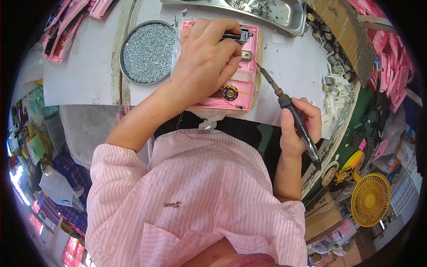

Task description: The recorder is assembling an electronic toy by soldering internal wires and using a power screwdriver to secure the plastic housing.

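Observation:
My right hand (299, 127) grips a soldering iron (297, 113) by its black handle. Its tip points up and left, close to the right edge of a pink plastic casing (243, 85). Over that casing lies my left hand (207, 58), fingers bent and fingertips at a black and metal part (238, 35) and a small metal motor (246, 55). Whatever those fingers pinch is hidden. Lower in the casing sits a small round speaker (230, 92) with thin red and yellow wires near it.
Left of the casing stands a round tray (123, 66) full of small screws. A metal tray (299, 24) with dark small parts is at the back. Loose motors (336, 62) and white plastic pieces (338, 95) lie to the right, below cardboard (344, 31). A yellow fan (370, 200) stands lower right.

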`<act>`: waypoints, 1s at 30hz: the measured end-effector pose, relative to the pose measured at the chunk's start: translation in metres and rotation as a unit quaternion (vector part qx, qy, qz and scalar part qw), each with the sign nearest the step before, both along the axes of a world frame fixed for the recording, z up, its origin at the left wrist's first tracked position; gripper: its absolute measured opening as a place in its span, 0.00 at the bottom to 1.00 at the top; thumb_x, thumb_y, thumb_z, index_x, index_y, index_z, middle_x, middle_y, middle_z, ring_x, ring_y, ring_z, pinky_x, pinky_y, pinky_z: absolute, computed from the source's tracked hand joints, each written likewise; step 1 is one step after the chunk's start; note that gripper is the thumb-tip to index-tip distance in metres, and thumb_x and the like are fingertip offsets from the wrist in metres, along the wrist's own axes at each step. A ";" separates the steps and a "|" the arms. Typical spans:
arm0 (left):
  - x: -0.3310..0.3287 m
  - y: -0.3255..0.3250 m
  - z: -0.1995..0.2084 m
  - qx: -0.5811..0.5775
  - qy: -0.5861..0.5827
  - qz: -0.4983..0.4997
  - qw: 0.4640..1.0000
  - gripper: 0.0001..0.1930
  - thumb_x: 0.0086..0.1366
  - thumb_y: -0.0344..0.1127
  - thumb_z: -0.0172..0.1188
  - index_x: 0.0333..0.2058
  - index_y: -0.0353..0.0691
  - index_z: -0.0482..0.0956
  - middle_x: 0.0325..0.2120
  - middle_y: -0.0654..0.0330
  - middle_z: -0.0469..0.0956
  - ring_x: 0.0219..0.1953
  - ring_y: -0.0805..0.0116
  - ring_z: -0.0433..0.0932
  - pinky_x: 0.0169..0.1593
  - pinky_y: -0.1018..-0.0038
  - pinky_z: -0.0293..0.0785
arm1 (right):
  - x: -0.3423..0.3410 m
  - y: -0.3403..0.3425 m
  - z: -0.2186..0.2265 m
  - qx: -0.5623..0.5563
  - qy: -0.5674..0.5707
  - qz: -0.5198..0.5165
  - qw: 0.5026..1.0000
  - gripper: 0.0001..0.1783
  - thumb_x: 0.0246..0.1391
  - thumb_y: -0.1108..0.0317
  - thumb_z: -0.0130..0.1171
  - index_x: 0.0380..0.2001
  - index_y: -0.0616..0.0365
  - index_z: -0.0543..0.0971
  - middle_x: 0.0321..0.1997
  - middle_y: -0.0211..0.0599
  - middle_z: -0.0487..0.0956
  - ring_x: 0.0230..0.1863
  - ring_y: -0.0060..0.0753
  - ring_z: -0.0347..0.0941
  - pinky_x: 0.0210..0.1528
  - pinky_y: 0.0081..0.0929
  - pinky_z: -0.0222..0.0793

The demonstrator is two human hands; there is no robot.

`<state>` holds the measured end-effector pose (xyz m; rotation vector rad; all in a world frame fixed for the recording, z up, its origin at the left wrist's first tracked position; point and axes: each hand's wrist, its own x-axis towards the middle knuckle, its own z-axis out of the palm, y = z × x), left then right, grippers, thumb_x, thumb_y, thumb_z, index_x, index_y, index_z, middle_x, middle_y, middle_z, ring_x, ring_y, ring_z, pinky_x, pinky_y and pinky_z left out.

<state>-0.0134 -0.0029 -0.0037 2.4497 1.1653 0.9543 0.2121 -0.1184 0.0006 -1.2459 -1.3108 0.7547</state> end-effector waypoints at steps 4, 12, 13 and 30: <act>-0.001 -0.001 0.002 -0.012 0.004 0.000 1.000 0.05 0.53 0.33 0.67 0.29 0.43 0.80 0.48 0.61 0.74 0.46 0.58 0.71 0.52 0.61 0.63 | -0.004 0.006 -0.005 0.014 -0.014 0.016 1.000 0.16 0.53 0.77 0.68 0.44 0.66 0.75 0.31 0.36 0.77 0.29 0.20 0.66 0.31 0.17 0.62; 0.001 -0.001 0.003 -0.009 0.012 0.002 1.000 0.06 0.54 0.33 0.66 0.31 0.43 0.80 0.49 0.61 0.74 0.48 0.57 0.70 0.54 0.60 0.61 | -0.006 0.007 -0.005 0.011 -0.015 0.017 1.000 0.16 0.53 0.77 0.68 0.44 0.66 0.76 0.31 0.35 0.76 0.28 0.19 0.67 0.30 0.16 0.62; 0.001 -0.002 0.003 -0.010 0.015 0.003 1.000 0.06 0.54 0.34 0.66 0.31 0.43 0.80 0.49 0.61 0.74 0.49 0.57 0.70 0.54 0.60 0.61 | -0.007 0.007 -0.004 0.008 -0.017 0.016 1.000 0.16 0.53 0.77 0.68 0.44 0.66 0.76 0.31 0.35 0.76 0.28 0.19 0.67 0.30 0.16 0.62; 0.003 -0.003 0.003 -0.007 0.026 0.015 1.000 0.06 0.54 0.34 0.66 0.31 0.43 0.81 0.49 0.61 0.74 0.50 0.55 0.70 0.53 0.59 0.62 | -0.002 0.008 -0.006 0.031 -0.047 0.024 0.998 0.16 0.52 0.77 0.68 0.43 0.67 0.77 0.29 0.38 0.77 0.27 0.24 0.68 0.31 0.19 0.64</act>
